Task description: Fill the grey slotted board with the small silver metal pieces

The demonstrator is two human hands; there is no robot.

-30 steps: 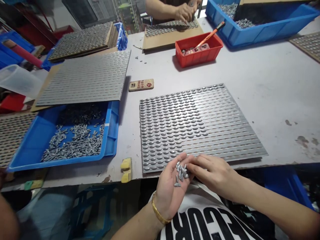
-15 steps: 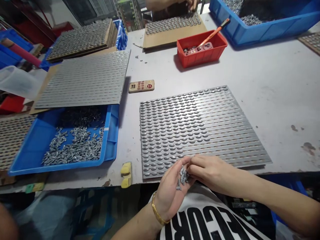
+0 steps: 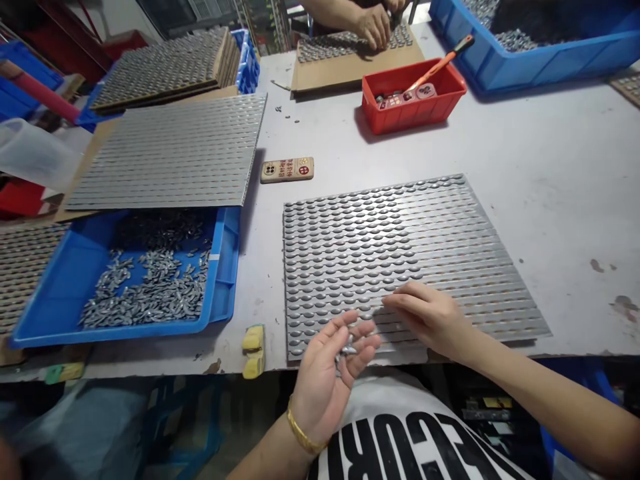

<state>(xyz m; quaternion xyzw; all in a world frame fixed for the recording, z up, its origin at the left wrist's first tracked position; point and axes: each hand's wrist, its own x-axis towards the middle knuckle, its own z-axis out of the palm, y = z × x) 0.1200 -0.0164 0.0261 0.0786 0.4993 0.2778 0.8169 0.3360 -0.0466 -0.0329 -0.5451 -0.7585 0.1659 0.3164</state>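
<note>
My left hand (image 3: 327, 380), palm up and fingers curled, cups several small grey pointed-oval pieces (image 3: 349, 349) near the table's front edge. Just right of it, my right hand (image 3: 433, 317) is over the grey ridged board (image 3: 470, 267). Its thumb and fingers are pinched at one of the board's rows; whatever lies between the fingertips is too small to make out. Rows of the same shiny ovals (image 3: 345, 247) cover the board's left part and its far edge, while bare ridged strips show on the right.
On the left, a blue bin (image 3: 223, 280) of loose ovals stands partly under another ridged board (image 3: 170, 153). A patterned bar (image 3: 287, 170), a red box (image 3: 415, 110) and yellow blocks (image 3: 253, 352) are on the table. Across it, another person's hand (image 3: 374, 28) works at a cardboard-backed board (image 3: 350, 81).
My right hand has moved away from my left palm, up and right onto the board's rows. My left hand has shifted slightly left and its fingers have opened a little around the pieces.
</note>
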